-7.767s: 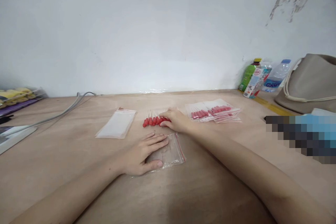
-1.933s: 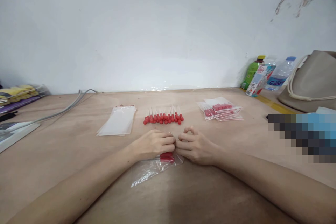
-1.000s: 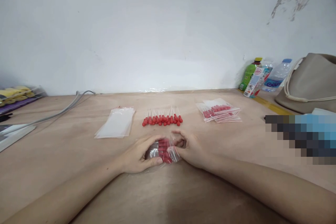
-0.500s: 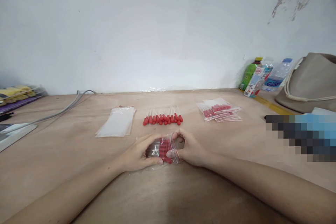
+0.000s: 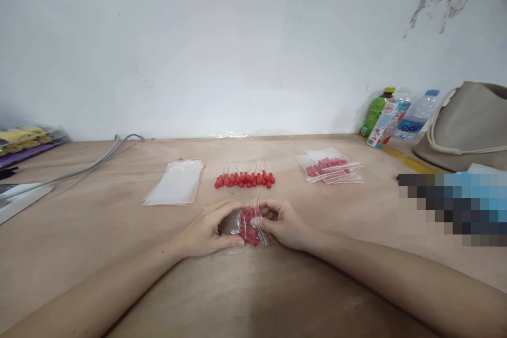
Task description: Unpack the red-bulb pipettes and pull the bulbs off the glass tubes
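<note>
A clear zip-lock bag (image 5: 264, 233) lies between my hands on the table, with several red-bulbed droppers (image 5: 247, 226) inside it. My left hand (image 5: 209, 231) wraps round the bag's left part, thumb along the near side and fingers at the far side. At the red-lined opening, my right hand (image 5: 287, 226) pinches the bag, with its thumb over the plastic near the bulbs. Just beyond my hands, a row of loose droppers (image 5: 245, 178) lies with red bulbs toward me and thin clear stems pointing away.
Flat zip-lock bags (image 5: 174, 182) are stacked at left. Filled bags (image 5: 332, 166) form a pile at right. Bottles (image 5: 415, 116), a carton (image 5: 382, 124) and a grey bag (image 5: 467, 127) stand at the back right. A grey cable (image 5: 95, 161) crosses the left side.
My right thumb and fingers have shifted slightly at the bag's opening, and the plastic there is folded closer over the bulbs. My left hand keeps its grip.
</note>
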Demonstrator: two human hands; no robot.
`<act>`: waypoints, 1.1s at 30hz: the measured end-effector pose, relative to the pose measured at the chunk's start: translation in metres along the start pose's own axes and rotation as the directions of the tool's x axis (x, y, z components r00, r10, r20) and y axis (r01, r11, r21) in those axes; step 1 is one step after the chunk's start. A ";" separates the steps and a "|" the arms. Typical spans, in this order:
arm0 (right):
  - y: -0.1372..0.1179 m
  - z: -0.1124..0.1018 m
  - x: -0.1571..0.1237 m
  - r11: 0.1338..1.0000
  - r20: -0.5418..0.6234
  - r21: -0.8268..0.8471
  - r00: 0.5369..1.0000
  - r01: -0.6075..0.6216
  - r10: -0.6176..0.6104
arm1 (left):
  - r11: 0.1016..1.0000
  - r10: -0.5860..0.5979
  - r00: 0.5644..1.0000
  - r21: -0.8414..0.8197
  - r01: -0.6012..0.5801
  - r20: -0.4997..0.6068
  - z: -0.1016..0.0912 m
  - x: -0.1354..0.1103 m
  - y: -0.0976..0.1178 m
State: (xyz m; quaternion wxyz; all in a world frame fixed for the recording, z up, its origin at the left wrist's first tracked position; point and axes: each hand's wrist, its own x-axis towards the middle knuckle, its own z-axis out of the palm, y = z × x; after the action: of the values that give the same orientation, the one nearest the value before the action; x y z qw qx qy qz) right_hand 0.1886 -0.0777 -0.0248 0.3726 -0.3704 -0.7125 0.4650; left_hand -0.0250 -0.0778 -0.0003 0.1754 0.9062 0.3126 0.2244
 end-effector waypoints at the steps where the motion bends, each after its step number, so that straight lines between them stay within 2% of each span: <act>1: 0.001 0.000 0.000 1.000 -0.017 0.021 1.000 -0.003 0.003 | 1.000 -0.010 1.000 -0.001 0.010 0.004 0.000 0.000 0.000; 6: -0.003 -0.017 0.002 0.988 -0.063 0.152 0.998 0.014 -0.005 | 0.998 -0.069 0.997 -0.002 0.069 0.026 -0.001 0.000 0.004; 9: -0.009 -0.045 0.006 0.979 -0.091 0.201 0.995 -0.031 0.050 | 0.997 -0.081 0.997 0.015 0.081 0.016 -0.001 -0.001 0.004; 12: -0.017 -0.082 0.014 0.993 -0.219 0.120 0.975 -0.003 0.030 | 0.997 -0.079 0.997 0.023 0.079 0.012 0.000 -0.001 0.003; 16: -0.022 -0.116 0.028 0.990 -0.469 0.065 0.880 0.124 -0.079 | 0.997 -0.074 0.997 0.023 0.073 0.011 -0.001 0.000 0.002; 19: -0.018 -0.115 0.040 0.970 -0.542 -0.067 0.807 0.235 -0.233 | 0.998 -0.059 0.998 0.014 0.059 0.012 -0.001 0.001 0.004; 21: -0.013 -0.104 0.048 0.920 -0.507 -0.277 0.771 0.278 -0.386 | 0.998 -0.056 0.998 0.009 0.056 0.009 -0.002 0.001 0.004; 22: -0.010 -0.097 0.052 0.866 -0.455 -0.399 0.756 0.300 -0.471 | 0.998 -0.056 0.998 0.007 0.056 0.008 -0.002 0.001 0.004; 25: -0.003 -0.075 0.066 0.632 -0.213 -0.684 0.728 0.366 -0.652 | 0.998 -0.059 0.998 0.003 0.059 0.012 -0.001 0.000 0.004; 27: 0.000 -0.064 0.074 0.490 -0.050 -0.781 0.743 0.388 -0.667 | 0.998 -0.065 0.998 0.008 0.065 0.016 -0.001 0.000 0.003; 29: 0.004 -0.056 0.080 0.382 0.079 -0.837 0.778 0.392 -0.623 | 0.997 -0.076 0.997 0.015 0.075 0.022 -0.001 -0.001 0.003; 31: 0.007 -0.051 0.083 0.304 0.169 -0.867 0.808 0.394 -0.564 | 0.997 -0.079 0.997 0.015 0.079 0.025 -0.001 -0.001 0.003; 33: 0.009 -0.048 0.083 0.256 0.206 -0.889 0.831 0.379 -0.516 | 0.997 -0.072 0.997 0.014 0.071 0.022 -0.001 -0.001 0.003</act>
State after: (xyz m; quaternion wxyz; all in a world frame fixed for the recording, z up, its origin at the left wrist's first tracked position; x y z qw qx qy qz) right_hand 0.1950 0.0162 -0.0036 0.2713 -0.3215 -0.8952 -0.1469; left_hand -0.0245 -0.0804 0.0021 0.1811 0.8980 0.3442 0.2056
